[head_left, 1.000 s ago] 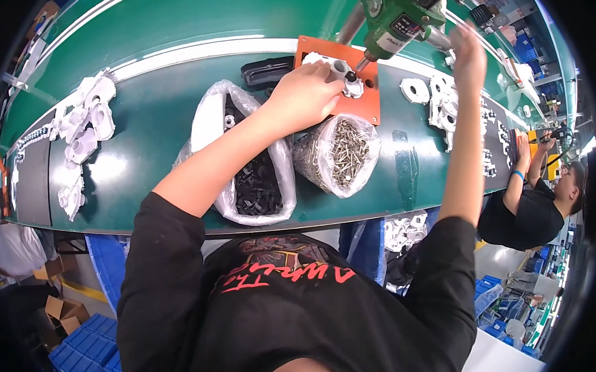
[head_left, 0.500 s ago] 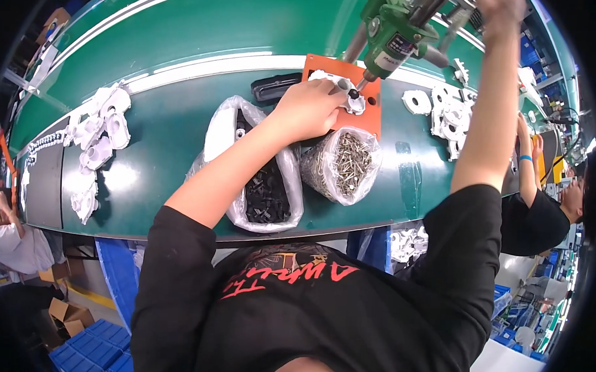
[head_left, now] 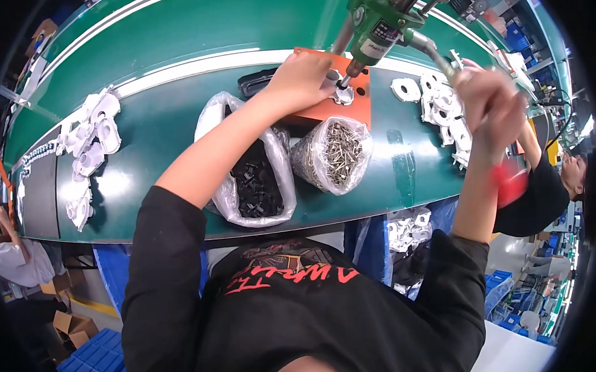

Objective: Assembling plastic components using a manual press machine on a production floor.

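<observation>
My left hand (head_left: 303,82) is closed on a white plastic part (head_left: 344,96), which lies on an orange plate (head_left: 353,112). The thumb and fingertips press at its left side, and they partly hide it. Over the part stands a green hand press (head_left: 374,31), its thin metal tip down at the dark spot on top of the part. My right hand (head_left: 488,101), smeared by motion, is closed around the end of the press lever (head_left: 434,52). In front of the plate are a clear bag of metal screws or pins (head_left: 342,155) and a bag of small black parts (head_left: 258,191).
White plastic parts lie in piles on the left (head_left: 92,146) and right (head_left: 442,112) of the green bench (head_left: 154,168). A black case (head_left: 255,83) sits behind the bags. A co-worker (head_left: 537,201) is at the right. A blurred red thing (head_left: 508,185) shows beside my right forearm.
My right hand has come down and toward me with the lever. The press tip now reaches lower on the white part. My left hand stays on the part.
</observation>
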`<act>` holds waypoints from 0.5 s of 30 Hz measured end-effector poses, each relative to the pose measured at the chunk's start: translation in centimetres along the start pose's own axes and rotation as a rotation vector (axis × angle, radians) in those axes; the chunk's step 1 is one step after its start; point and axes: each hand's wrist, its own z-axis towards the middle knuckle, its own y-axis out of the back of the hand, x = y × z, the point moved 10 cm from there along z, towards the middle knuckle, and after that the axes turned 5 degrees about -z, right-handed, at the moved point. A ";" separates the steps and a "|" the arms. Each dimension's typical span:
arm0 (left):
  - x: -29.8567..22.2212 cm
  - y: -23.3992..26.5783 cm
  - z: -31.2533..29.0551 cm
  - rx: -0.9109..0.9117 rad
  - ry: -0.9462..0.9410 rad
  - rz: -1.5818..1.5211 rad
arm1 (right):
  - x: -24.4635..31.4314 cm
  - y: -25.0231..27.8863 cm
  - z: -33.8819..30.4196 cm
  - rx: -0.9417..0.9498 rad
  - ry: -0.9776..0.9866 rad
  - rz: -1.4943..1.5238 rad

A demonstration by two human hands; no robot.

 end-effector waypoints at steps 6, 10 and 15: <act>-2.6 -0.1 1.6 -0.108 -0.290 0.107 | -10.3 4.3 10.0 -0.586 -0.258 0.584; 2.3 2.1 2.3 -0.056 0.106 0.256 | -18.7 3.9 9.8 -0.317 -0.490 0.623; 11.6 6.2 1.0 -0.373 0.448 0.247 | -25.6 0.7 1.1 -0.152 -0.550 -0.366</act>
